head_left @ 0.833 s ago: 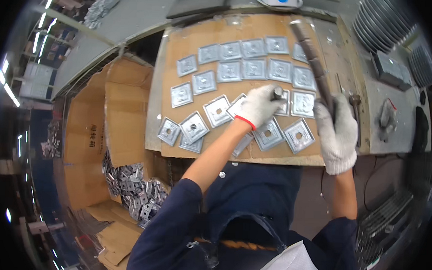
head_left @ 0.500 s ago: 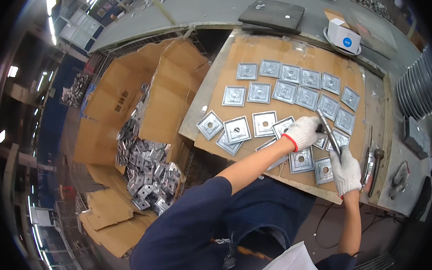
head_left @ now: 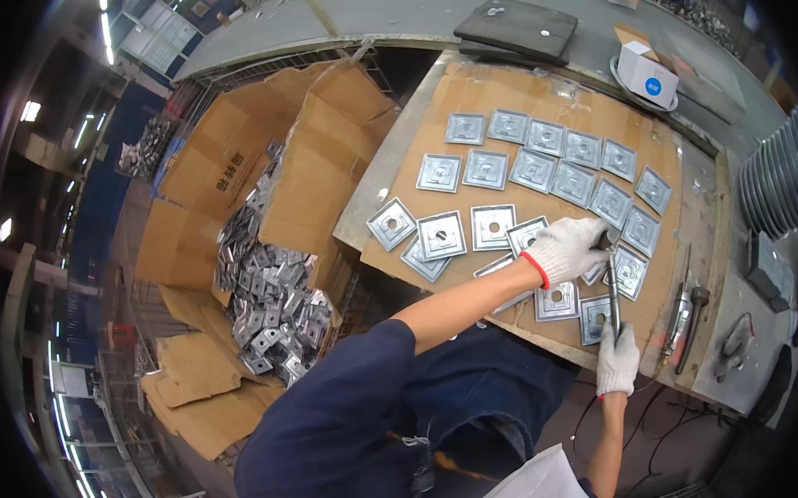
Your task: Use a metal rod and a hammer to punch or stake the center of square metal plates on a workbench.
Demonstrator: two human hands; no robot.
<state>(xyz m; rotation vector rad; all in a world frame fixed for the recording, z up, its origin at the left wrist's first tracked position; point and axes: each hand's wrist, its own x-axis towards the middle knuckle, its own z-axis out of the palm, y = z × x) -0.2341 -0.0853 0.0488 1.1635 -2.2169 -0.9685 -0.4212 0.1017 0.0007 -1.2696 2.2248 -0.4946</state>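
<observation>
My right hand (head_left: pixel 619 358), in a white knit glove, grips a slim metal rod-shaped tool (head_left: pixel 614 292) by its lower end, at the near edge of the board. The upper end of the tool reaches my left hand (head_left: pixel 568 249), also gloved. Its fingers are curled around a small dark piece I cannot make out. Square grey metal plates lie about both hands: one with a round hole (head_left: pixel 557 302) sits below my left wrist, another (head_left: pixel 595 320) beside the tool. Farther off, stepped square plates (head_left: pixel 571 183) lie in rough rows on the cardboard sheet (head_left: pixel 477 92).
Left of the table, a large carton (head_left: pixel 326 175) holds a heap of small metal parts (head_left: pixel 276 306). At the right edge lie a hammer (head_left: pixel 696 320), another slim tool (head_left: pixel 678 316) and a grey glove (head_left: pixel 735 346). Dark pads (head_left: pixel 515 27) and a white box (head_left: pixel 649 75) are behind.
My right hand has moved down and toward me, and the tool now points more steeply away from me. My left hand has shifted slightly right. The plates appear to stay in place.
</observation>
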